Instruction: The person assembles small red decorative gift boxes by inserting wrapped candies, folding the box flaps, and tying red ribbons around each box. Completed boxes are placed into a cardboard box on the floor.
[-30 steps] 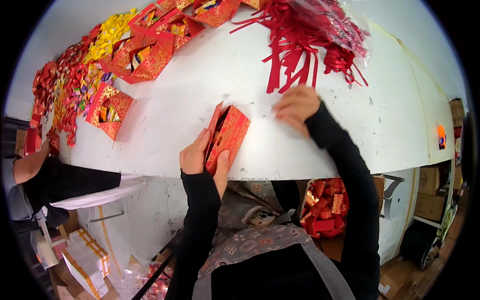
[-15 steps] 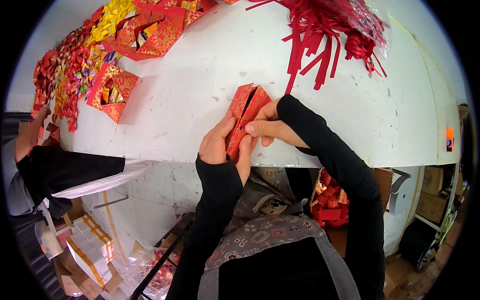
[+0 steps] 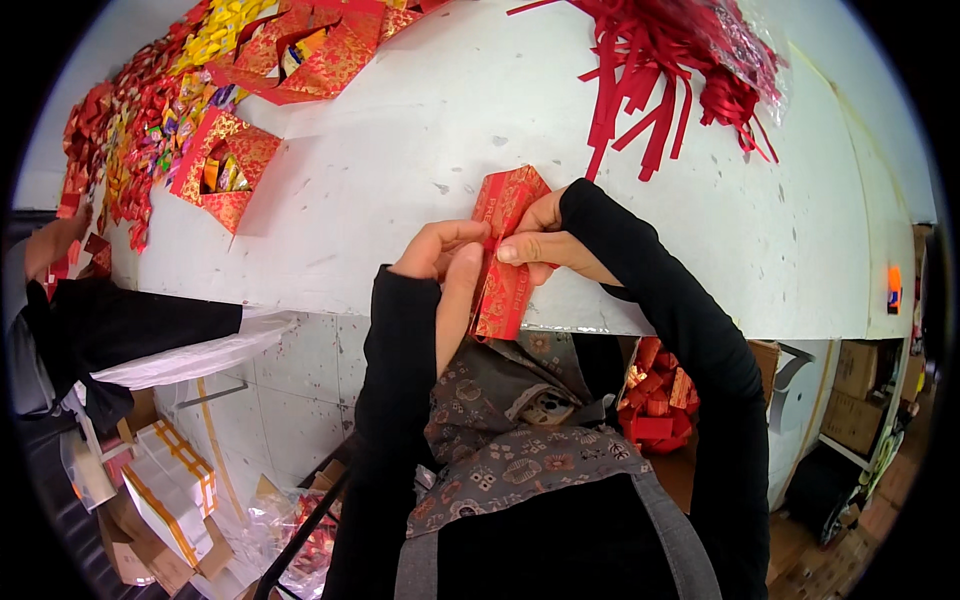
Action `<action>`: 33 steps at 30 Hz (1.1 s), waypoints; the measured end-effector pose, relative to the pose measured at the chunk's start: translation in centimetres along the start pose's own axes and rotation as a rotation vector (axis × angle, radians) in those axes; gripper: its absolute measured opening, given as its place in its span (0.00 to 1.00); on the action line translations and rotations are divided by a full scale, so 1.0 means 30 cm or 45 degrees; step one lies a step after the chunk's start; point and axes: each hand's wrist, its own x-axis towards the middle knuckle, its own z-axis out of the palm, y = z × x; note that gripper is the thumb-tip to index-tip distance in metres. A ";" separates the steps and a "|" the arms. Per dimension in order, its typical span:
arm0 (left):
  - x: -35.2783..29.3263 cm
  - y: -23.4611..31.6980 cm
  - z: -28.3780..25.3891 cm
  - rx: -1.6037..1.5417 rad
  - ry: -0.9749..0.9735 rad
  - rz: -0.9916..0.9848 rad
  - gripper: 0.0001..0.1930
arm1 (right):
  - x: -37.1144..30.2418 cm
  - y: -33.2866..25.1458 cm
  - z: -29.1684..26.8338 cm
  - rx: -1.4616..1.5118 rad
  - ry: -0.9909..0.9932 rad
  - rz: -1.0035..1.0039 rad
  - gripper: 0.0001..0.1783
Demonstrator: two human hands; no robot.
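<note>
A small red paper candy box (image 3: 506, 302) with gold print is held between my hands, just above the table's near edge. Its sides are drawn together along the top, and no gap shows there now. My left hand (image 3: 446, 262) is closed, thumb and fingertips pinching at the middle of the box's top seam. From the other side my right hand (image 3: 545, 245) grips it, thumb pressed on the seam and fingers behind. Whatever thin piece may lie between the fingertips is too small to make out.
An open candy box (image 3: 224, 175) with sweets stands at left, beside heaped wrapped candies (image 3: 160, 140). Larger red boxes (image 3: 300, 60) lie behind. Red ribbons (image 3: 640, 90) hang from a plastic bag at the far right. Below, a carton holds red boxes (image 3: 655, 400). Another person's arm (image 3: 55, 245) reaches in from the left.
My left hand has shifted from holding the box's side to pinching its top seam. The gap along the top has closed, and the box has turned slightly. My right hand stays on it.
</note>
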 end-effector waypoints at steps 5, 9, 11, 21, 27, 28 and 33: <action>0.024 -0.016 0.000 0.105 -0.019 0.001 0.08 | 0.006 0.016 0.007 -0.075 0.029 -0.030 0.15; 0.018 -0.089 0.037 0.327 0.204 0.361 0.06 | -0.029 0.059 0.003 -0.048 0.102 -0.167 0.12; 0.049 -0.146 0.013 0.373 0.359 0.653 0.06 | -0.132 0.059 -0.014 0.107 0.166 -0.304 0.14; 0.032 0.188 -0.203 -0.423 0.532 0.594 0.12 | -0.325 0.127 -0.123 0.736 -0.060 -1.144 0.14; 0.016 0.274 -0.239 0.050 0.519 0.723 0.13 | -0.274 0.012 -0.047 0.042 0.450 -0.677 0.13; 0.014 0.289 -0.234 0.092 0.523 0.747 0.13 | -0.253 -0.001 -0.026 -0.121 0.570 -0.708 0.10; 0.007 0.351 -0.094 0.170 0.156 0.785 0.11 | -0.143 -0.134 -0.003 -0.725 0.392 -1.350 0.17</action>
